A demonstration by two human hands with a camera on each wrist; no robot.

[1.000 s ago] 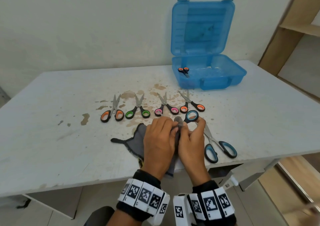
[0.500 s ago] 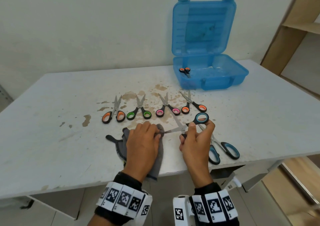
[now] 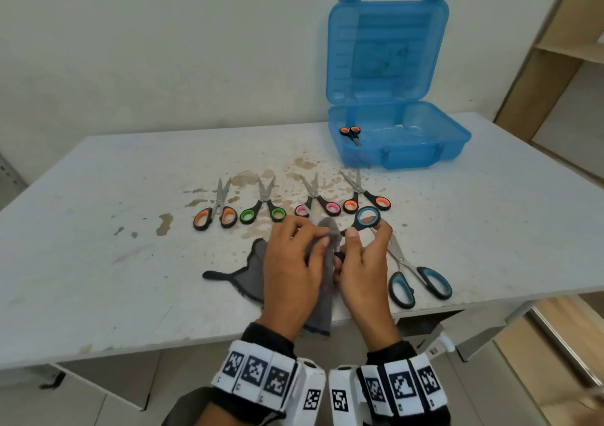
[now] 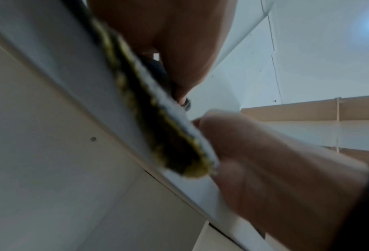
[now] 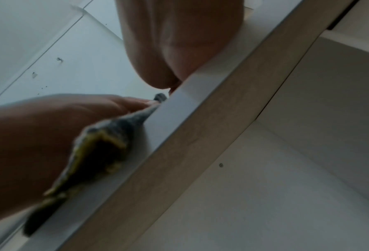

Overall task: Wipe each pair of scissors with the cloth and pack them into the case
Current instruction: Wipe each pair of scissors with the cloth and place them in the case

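In the head view my right hand [image 3: 362,255] holds a pair of blue-handled scissors [image 3: 367,218] by the handles, one ring raised above my fingers. My left hand [image 3: 294,262] grips the grey cloth [image 3: 253,270] wrapped around the blades, which are hidden inside it. The cloth trails over the table's near edge. Both hands sit close together at the front of the table. The open blue case [image 3: 398,138] stands at the back right with one orange-handled pair [image 3: 350,132] inside. The wrist views are blurred and show the cloth [image 4: 157,122] [image 5: 106,141] by the table edge.
A row of small scissors lies behind my hands: orange [image 3: 214,215], green [image 3: 263,208], pink [image 3: 318,203] and orange [image 3: 367,198]. A second blue-handled pair [image 3: 415,275] lies right of my right hand near the table edge [image 3: 130,347]. A wooden shelf [image 3: 562,50] stands far right.
Half a second ago the cloth hand was out at the blade tips, leaving the blades bare. It has slid back to the right along them, so the two hands are together again.
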